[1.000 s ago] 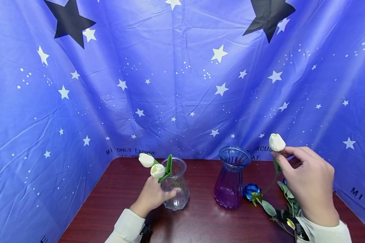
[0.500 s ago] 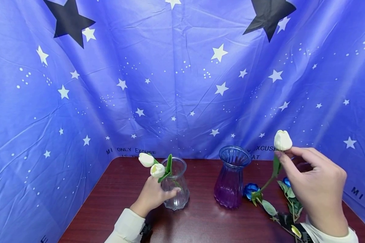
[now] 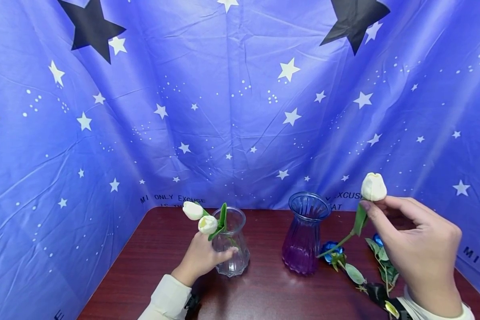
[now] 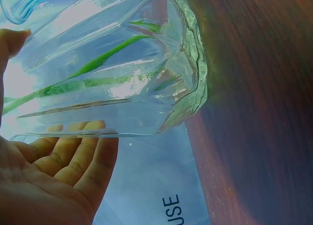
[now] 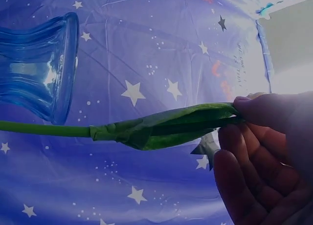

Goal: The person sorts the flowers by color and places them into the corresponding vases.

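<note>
My left hand (image 3: 198, 260) grips a clear ribbed glass vase (image 3: 234, 264) by its side, thumb in front and fingers curved along the far side. Two white tulips (image 3: 207, 225) lean left out of its mouth, and their green stems (image 4: 105, 56) show through the glass in the left wrist view. Between thumb and fingertips, my right hand (image 3: 428, 242) pinches another white tulip (image 3: 374, 187) just under the bloom. That tulip's stem (image 5: 44, 129) slants down-left, its lower end overlapping the right side of the blue-purple vase (image 3: 300, 251) in the head view.
Right of the blue-purple vase a blue rose (image 3: 331, 252) lies on the dark red table (image 3: 264, 293). Another blue flower (image 3: 378, 240) with green leaves lies farther right, partly behind the right hand. A blue star-patterned cloth (image 3: 232, 111) encloses the back and sides.
My right hand has moved right with the tulip, whose stem has swung into fuller view, angled down-left. The left hand and the clear vase stay in place.
</note>
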Available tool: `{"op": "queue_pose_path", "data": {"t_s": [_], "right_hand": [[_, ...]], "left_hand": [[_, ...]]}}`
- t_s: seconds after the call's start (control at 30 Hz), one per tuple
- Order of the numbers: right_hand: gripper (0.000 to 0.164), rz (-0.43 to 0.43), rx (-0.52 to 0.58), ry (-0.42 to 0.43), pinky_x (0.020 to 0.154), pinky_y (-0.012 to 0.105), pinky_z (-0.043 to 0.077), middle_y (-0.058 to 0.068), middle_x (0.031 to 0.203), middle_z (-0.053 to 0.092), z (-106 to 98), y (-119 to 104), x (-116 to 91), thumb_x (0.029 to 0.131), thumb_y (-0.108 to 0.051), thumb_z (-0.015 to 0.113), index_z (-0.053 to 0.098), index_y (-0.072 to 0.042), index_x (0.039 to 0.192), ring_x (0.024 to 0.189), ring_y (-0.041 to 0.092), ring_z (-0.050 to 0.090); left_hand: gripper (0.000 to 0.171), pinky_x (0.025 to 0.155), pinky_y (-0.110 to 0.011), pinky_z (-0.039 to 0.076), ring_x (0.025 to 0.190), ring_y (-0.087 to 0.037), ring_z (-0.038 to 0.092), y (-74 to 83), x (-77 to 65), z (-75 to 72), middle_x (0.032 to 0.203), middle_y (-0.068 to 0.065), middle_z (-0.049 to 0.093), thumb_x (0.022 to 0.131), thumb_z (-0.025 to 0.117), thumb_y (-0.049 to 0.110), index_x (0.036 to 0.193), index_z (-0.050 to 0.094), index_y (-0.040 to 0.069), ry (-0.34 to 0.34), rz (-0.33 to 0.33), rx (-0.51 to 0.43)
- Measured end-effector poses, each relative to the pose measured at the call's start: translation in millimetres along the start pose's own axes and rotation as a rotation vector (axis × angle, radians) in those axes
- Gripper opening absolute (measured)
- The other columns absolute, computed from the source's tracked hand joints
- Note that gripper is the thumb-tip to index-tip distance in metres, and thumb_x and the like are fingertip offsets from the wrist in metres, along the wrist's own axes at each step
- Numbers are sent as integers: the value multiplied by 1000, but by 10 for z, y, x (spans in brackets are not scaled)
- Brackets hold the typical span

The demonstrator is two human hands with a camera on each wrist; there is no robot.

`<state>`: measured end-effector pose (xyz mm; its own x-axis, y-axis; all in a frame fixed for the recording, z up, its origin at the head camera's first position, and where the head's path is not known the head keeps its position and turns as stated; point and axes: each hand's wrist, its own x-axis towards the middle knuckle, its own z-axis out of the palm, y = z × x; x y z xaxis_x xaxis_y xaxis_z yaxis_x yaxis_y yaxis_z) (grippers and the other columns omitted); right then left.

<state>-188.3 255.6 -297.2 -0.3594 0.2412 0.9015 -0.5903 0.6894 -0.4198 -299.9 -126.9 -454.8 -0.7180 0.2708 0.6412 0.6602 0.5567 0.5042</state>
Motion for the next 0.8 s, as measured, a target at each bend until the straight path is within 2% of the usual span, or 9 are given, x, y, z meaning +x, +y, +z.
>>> {"op": "queue_pose_path", "data": {"t_s": [0.33, 0.6, 0.8], "right_hand": [[16, 14, 44, -12, 66, 1, 48, -18, 80, 73, -16, -155, -19, 72, 9, 84, 80, 1, 85, 65, -13, 64], [17, -23, 101, -37, 64, 4, 49, -2, 78, 75, -32, -126, -44, 71, 9, 87, 80, 1, 84, 63, -6, 64], [19, -67, 173, -29, 66, 5, 50, 2, 79, 75, -20, -134, -69, 68, 12, 86, 78, 6, 84, 64, -4, 63]], "left_hand": [[62, 88, -37, 61, 98, -14, 71, 14, 0, -9, 107, -1, 75, 71, 93, 29, 122, 66, 6, -6, -10, 3], [60, 87, -37, 61, 97, -14, 72, 9, 2, -10, 106, -1, 75, 72, 93, 29, 121, 66, 6, -3, 1, 6], [61, 87, -37, 61, 98, -14, 71, 7, -1, -10, 106, -1, 75, 71, 93, 29, 121, 66, 6, -7, -12, 5]]}}
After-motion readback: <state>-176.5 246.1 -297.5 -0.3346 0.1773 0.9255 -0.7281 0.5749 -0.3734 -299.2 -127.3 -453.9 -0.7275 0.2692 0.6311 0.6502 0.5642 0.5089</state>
